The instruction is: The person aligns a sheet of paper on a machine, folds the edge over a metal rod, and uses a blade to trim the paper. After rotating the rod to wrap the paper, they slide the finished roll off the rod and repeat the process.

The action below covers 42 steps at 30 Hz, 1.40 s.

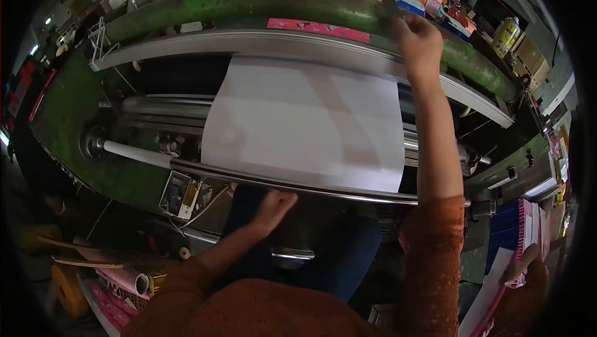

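A wide white paper sheet (305,119) lies over the rollers of a green machine and runs down to a shiny metal bar (298,186). Below that bar, close to my lap, my left hand (275,209) is curled closed, with nothing visible in it. My right hand (420,45) is raised over the far right of the machine, above the long metal rail (249,43). Its fingers are closed, and a dark, blurred thing (392,13) sticks out at their tips; its kind cannot be made out. On the rail's far side rests a pink printed strip (317,29).
Behind the rail runs a long green roller (249,9). A yellow spray can (506,36) stands at the back right. At lower right, another person's hand (525,265) touches pink-edged sheets. Rolled paper (140,283) lies at lower left, below an open switch box (178,194).
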Each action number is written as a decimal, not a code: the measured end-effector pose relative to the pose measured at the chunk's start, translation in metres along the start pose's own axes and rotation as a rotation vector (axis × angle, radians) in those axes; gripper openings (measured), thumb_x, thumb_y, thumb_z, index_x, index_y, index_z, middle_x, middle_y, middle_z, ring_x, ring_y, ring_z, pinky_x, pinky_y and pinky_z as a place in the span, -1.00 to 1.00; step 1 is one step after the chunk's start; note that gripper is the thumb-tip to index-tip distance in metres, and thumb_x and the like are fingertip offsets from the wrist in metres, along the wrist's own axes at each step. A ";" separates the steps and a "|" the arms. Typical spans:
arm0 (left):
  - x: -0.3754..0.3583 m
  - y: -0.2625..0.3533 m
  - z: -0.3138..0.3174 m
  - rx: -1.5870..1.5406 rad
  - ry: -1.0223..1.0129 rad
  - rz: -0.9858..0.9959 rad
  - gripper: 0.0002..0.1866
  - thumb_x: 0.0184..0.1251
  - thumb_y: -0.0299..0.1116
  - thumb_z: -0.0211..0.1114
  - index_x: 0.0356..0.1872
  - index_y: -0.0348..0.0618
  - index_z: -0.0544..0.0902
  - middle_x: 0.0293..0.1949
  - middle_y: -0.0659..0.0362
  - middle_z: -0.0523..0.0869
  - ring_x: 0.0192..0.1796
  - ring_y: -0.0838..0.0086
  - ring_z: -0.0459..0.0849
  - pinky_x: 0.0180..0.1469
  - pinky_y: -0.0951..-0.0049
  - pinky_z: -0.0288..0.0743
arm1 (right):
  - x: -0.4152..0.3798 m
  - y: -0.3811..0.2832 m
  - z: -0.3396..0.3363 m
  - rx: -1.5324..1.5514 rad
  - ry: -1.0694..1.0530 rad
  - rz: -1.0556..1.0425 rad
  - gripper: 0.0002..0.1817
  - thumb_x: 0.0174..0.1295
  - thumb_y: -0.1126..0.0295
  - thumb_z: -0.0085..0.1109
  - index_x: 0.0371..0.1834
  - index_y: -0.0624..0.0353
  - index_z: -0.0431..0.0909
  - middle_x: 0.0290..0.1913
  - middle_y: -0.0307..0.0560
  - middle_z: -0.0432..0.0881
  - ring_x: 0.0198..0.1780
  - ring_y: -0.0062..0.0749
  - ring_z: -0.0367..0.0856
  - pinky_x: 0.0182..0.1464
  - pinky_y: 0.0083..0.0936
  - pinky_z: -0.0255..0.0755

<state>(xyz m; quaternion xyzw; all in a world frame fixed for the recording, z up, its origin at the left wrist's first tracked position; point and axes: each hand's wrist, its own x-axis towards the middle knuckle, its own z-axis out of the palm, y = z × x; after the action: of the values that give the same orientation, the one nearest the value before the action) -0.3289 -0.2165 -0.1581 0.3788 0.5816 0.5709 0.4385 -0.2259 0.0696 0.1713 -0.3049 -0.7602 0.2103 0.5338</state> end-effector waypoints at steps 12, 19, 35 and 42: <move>-0.046 0.027 -0.115 -0.892 0.455 0.031 -0.58 0.38 -0.26 0.26 0.18 -0.19 0.44 0.08 0.08 0.61 0.09 0.35 0.63 0.06 0.29 0.59 | -0.348 0.052 -0.018 0.827 -0.670 1.277 -0.57 0.35 0.15 0.16 0.12 0.24 0.48 0.07 -0.05 0.62 0.02 -0.31 0.64 -0.22 -0.55 0.52; -0.091 0.078 -0.118 -0.438 0.495 0.010 -0.63 0.30 -0.20 0.33 0.00 -0.21 0.56 -0.18 0.16 0.70 -0.21 0.45 0.70 -0.25 0.47 0.61 | -0.352 0.060 -0.076 0.938 0.193 1.012 -0.77 0.30 0.34 0.22 -0.07 0.21 0.55 -0.14 -0.13 0.65 -0.09 -0.41 0.62 0.03 -0.48 0.49; -0.079 0.147 -0.109 -0.585 0.519 0.195 -0.78 0.34 -0.29 0.28 -0.20 -0.27 0.61 -0.34 0.11 0.71 -0.33 0.45 0.69 -0.28 0.50 0.55 | -0.207 -0.027 -0.077 -0.643 -0.280 -0.230 -0.87 -0.13 0.52 0.39 -0.47 0.14 0.65 -0.14 -0.17 0.61 0.03 -0.18 0.47 0.04 -0.27 0.30; -0.015 0.124 -0.044 1.119 0.275 0.964 -0.63 0.17 -0.22 0.36 -0.04 -0.15 0.61 0.00 0.11 0.57 0.09 0.24 0.51 0.11 0.20 0.37 | -0.185 0.033 -0.051 -0.624 -0.498 -0.144 -0.85 -0.16 0.45 0.41 -0.46 0.06 0.69 -0.10 -0.18 0.63 0.07 -0.20 0.49 0.04 -0.26 0.32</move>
<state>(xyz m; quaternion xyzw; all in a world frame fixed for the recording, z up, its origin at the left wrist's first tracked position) -0.3727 -0.2377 -0.0350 0.6830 0.6044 0.3610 -0.1948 -0.1250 -0.0342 0.0410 -0.3381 -0.9130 -0.0011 0.2282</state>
